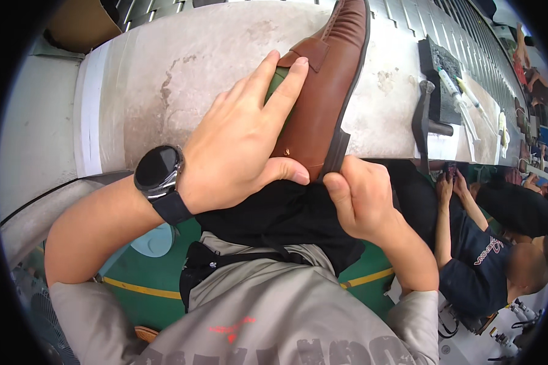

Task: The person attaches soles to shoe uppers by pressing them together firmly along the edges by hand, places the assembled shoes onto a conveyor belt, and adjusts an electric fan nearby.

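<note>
1. Brown leather covers the smooth slip-on shoe with a strap across its front (326,103), which lies in the middle of the worn off-white surface (164,91), its heel end at the near edge, close to the person's body.
2. Across the opening, the left hand (228,146) has its fingers spread, two tips reaching the brown leather strap (313,53) and the thumb against the back of the shoe. Green lining (276,83) shows between those two fingers.
3. Curled inward, the fingers of the right hand (365,194) meet the thumb beside the black stacked heel (336,151); whether they pinch its edge or something small and hidden, I cannot tell.
4. Judging by this pose, the step in hand is close work at the heel end, the left hand steadying and the right hand working.
5. What the next move seems to call for is a firm left hold and light, controlled pressure from the right thumb, without scuffing the leather.
</note>
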A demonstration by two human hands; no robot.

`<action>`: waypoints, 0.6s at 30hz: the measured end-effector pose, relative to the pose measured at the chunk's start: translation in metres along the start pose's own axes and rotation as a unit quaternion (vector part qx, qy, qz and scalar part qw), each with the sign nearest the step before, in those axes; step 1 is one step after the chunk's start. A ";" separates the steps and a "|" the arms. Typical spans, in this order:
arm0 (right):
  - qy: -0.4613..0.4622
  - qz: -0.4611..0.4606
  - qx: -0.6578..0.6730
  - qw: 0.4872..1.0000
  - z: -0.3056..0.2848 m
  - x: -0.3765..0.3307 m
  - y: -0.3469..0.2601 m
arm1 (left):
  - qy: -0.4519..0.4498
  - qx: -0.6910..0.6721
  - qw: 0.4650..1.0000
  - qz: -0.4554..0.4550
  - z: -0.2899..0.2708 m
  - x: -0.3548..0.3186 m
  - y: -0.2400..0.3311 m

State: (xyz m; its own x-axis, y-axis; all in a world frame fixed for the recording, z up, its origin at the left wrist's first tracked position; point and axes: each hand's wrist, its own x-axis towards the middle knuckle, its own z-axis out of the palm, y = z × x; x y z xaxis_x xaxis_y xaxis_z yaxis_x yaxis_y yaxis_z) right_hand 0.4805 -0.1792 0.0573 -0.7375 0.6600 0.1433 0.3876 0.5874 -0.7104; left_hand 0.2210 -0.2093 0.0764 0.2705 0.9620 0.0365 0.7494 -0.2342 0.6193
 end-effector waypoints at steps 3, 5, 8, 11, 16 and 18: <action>-0.060 -0.036 -0.040 0.997 -0.010 0.014 -0.016 | 0.005 -0.002 1.000 0.018 0.000 -0.007 -0.013; -0.076 -0.049 -0.049 0.995 -0.012 0.017 -0.018 | 0.005 -0.002 1.000 0.016 0.001 -0.006 -0.015; -0.101 -0.008 -0.068 0.992 -0.014 0.019 -0.029 | 0.019 -0.005 1.000 0.019 0.003 -0.009 -0.015; -0.099 0.011 -0.079 0.992 -0.012 0.018 -0.033 | 0.038 -0.014 0.999 0.025 0.006 -0.007 -0.016; -0.112 0.045 -0.095 0.988 -0.011 0.018 -0.041 | 0.045 -0.024 0.998 0.021 0.008 -0.007 -0.017; -0.107 0.050 -0.104 0.988 -0.011 0.018 -0.043 | 0.059 -0.016 0.998 0.026 0.008 -0.007 -0.016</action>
State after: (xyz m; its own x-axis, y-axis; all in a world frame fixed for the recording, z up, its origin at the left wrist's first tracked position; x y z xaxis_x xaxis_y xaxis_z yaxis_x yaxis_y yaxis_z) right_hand 0.4562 -0.1875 0.0979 -0.7808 0.6189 -0.0855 0.5536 0.6219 -0.5539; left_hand 0.2119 -0.2137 0.0603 0.2338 0.9591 0.1597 0.7166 -0.2810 0.6383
